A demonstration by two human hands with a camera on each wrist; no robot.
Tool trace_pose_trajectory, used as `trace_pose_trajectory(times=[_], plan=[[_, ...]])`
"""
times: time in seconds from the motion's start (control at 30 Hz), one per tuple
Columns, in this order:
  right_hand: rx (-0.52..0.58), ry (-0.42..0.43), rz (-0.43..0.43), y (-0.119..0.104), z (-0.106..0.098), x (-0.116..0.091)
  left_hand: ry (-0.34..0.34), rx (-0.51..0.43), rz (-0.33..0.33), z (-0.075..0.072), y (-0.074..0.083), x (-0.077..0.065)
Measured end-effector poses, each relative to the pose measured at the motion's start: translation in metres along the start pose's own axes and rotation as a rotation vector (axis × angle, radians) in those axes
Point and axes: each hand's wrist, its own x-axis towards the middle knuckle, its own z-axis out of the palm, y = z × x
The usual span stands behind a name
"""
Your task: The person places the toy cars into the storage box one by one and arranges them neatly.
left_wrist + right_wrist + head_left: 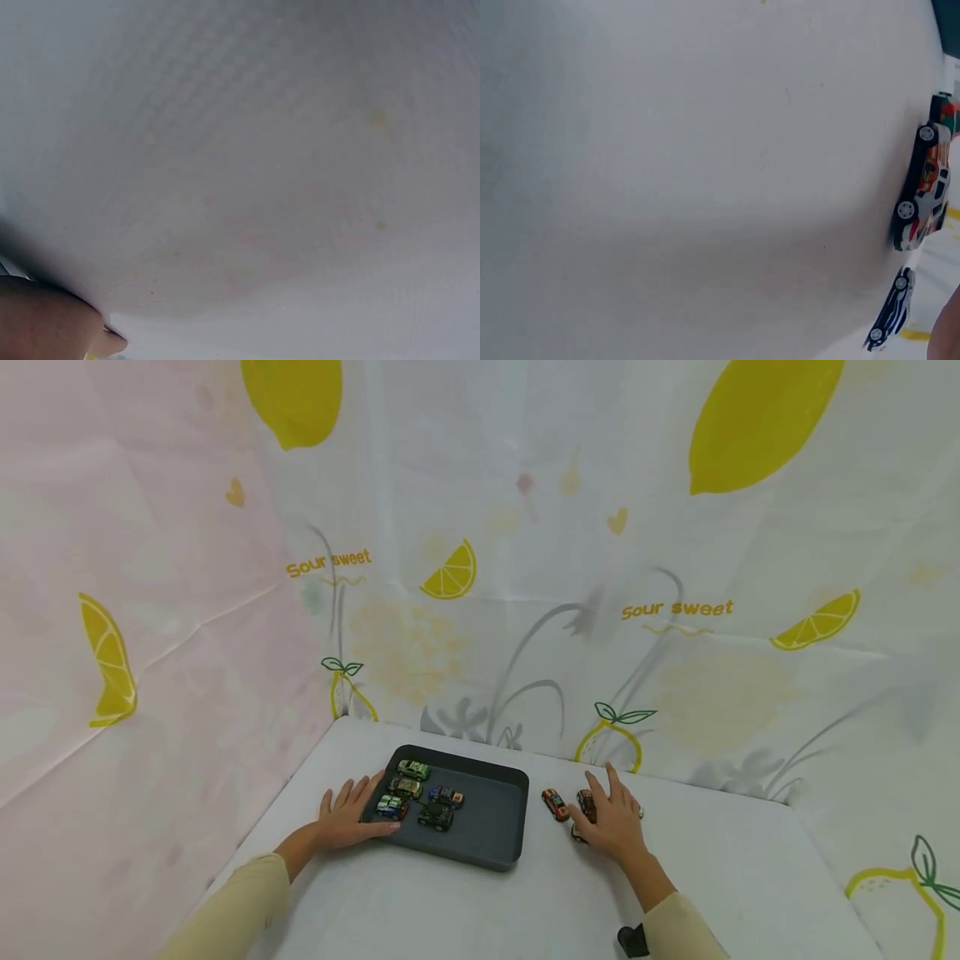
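Sleeves [682, 931] nearest cam; both my forearms extend fwd over white tbl [420, 910]. My L hand [347, 817]: fingers spread, clamped on nothing, set against L end of tray [487, 818], thumb along near rim; prob. to brace tray vs. sliding. Tray carries 5 toy cars [436, 815], grouped toward L end, prob. for close packing. My R hand [617, 827]: fingers apart over loose cars [555, 805] just R of tray; posture prob. for access from above. Contact w/ any loose car: cannot tell, hand blocks view.
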Motion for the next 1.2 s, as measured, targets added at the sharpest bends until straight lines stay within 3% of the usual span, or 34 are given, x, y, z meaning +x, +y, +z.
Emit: trace_pose_trajectory(times=[0.27, 0.5, 0.8, 1.2], plan=[[-0.026, 0.014, -0.003, 0.005, -0.005, 0.0, 0.005, -0.031, 0.021, -0.005, 0.004, -0.002], [-0.018, 0.003, 0.015, 0.007, -0.012, 0.002, 0.009, 0.024, -0.004, -0.006, 0.001, 0.005], [-0.018, -0.033, 0.05, 0.019, -0.013, -0.004, -0.035, 0.012, -0.037, -0.007, 0.008, -0.002], [-0.026, -0.056, 0.085, 0.029, -0.018, -0.008, -0.011, 0.019, -0.013, 0.001, -0.006, 0.003]])
